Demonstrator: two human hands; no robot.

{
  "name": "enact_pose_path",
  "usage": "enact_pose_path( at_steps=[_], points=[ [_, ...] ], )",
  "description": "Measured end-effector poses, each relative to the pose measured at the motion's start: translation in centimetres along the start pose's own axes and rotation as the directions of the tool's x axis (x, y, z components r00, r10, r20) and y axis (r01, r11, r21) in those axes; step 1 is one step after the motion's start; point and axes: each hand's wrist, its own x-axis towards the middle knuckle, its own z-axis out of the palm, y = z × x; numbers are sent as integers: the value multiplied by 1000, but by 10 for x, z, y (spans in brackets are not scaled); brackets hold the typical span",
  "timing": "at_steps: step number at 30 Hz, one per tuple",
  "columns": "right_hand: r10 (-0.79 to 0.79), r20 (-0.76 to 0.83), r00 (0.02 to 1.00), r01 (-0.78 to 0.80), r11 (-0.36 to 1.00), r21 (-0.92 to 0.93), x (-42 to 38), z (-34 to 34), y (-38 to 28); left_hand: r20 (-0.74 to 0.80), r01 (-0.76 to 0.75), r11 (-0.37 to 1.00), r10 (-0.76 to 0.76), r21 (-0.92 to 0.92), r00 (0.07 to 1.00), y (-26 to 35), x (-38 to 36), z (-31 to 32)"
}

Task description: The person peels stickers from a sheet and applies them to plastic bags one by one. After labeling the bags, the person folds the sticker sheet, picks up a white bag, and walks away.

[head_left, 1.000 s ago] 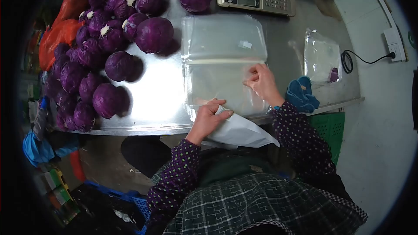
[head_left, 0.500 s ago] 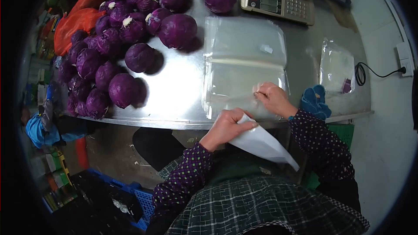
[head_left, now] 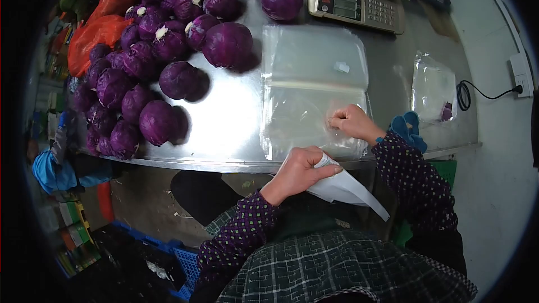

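Note:
My left hand (head_left: 303, 173), at the table's front edge, is closed around a folded white sheet of paper (head_left: 351, 191) that hangs down to the right. My right hand (head_left: 355, 122) is over the lower right part of a stack of clear plastic bags (head_left: 303, 112). Its fingertips are pinched together close to the top bag; whatever lies between them cannot be made out. On the upper half of the bags is a small white label (head_left: 341, 67). Blue gloves (head_left: 407, 129) rest just right of my right wrist.
Many purple cabbages (head_left: 227, 45) fill the left side of the metal table (head_left: 224, 118), beside red mesh sacks (head_left: 98, 39). A digital scale (head_left: 359, 8) stands at the back. Another clear bag (head_left: 432, 87) and a black cable (head_left: 465, 95) are at right. A blue crate (head_left: 185, 264) sits below.
My left hand with the white paper has moved slightly right and down. My right hand stays over nearly the same spot on the bags, fingers still pinched.

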Motion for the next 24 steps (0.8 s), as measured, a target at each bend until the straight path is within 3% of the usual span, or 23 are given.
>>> enact_pose_path(
  at_steps=[4, 6, 7, 9, 10, 11, 12, 13, 14, 16, 17, 18, 22, 24],
  points=[
    [-16, -3, 1000, 16, 1000, 26, 0, 2, -2, -20, -32, 999, 32, -18, 999, -9, 8, -2],
    [-43, -71, 997, 36, 995, -93, -3, 2, -11, -176, 224, 972, -234, -75, 956, -32, 16, -3],
    [-42, -71, 997, 35, 995, -93, -2, 3, -10, -175, 225, 971, -235, -76, 956, -51, 17, -3],
    [-143, -75, 987, 119, 959, -259, 7, 2, -2, -280, -20, 991, 56, 130, 958, -87, 18, -2],
    [-99, -12, 995, 93, 965, -245, 16, -11, -12, -286, -17, 994, 48, 108, 957, -82, 18, -2],
    [-186, -335, 924, 159, 982, -104, 16, -25, -21, -278, -11, 995, 39, 102, 960, -76, 18, -4],
    [-147, -509, 848, 202, 978, 54, 27, -63, -40, -237, 101, 995, -104, -25, 966, -69, 19, -7],
    [-293, -701, 650, 406, 914, -5, 26, -106, -61, -176, 222, 964, -247, -148, 953, -62, 18, -8],
    [-277, -700, 658, 395, 919, 7, 14, -111, -71, -153, 295, 939, -322, -176, 934, -53, 18, -11],
    [-474, -542, 694, 549, 835, -27, -2, -111, -86, -159, 248, 958, -271, -146, 949, -60, 16, -9],
    [-347, -374, 860, 497, 740, 454, -1, -66, -50, -188, 182, 974, -205, -132, 961, -66, 19, -8],
    [-370, -133, 919, 345, 921, -182, -26, -44, -77, -197, 116, 975, -154, -190, 968, -72, 20, -6],
    [-378, 38, 925, 379, 925, -37, -43, 26, -51, -245, 26, 995, -49, -97, 968, -64, 13, -2],
    [-425, -41, 904, 419, 901, -111, -50, 25, -55, -221, 231, 964, -256, -133, 941, -54, 11, -2]
  ],
)
